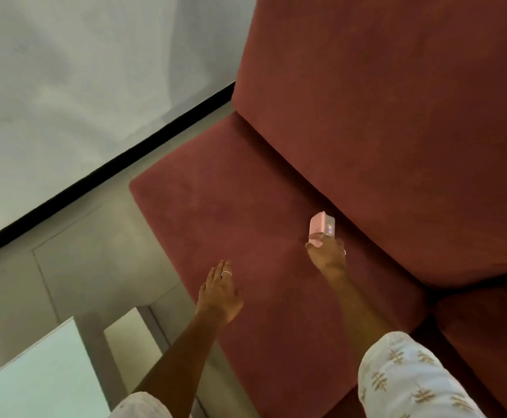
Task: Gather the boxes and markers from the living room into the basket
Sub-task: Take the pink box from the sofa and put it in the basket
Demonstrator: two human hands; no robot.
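Over on the left, the pale grey tiled floor (74, 267) runs up to a black skirting strip (104, 173), and a white low table corner (35, 372) sits well below the fingers. Next along, the left hand (220, 292) hovers flat over the seat edge, fingers straight and lying close together, holding nothing; a thin ring shows on one finger.

Now the action: the right hand (327, 251) has its fingers curled round the lower end of a small pale pink cardboard box (321, 226), the upper end poking out beyond the fingertips, close to the crease where the dark red velvet sofa seat (231, 212) meets the dark red backrest cushion (397, 116). I'd call this the pick-up step for a box.

No basket in view, no markers either. The next move probably wants a lift clear of that crease, then a turn away to find the basket. Plenty of open seat left of the fingers; the backrest crowds them on the right.
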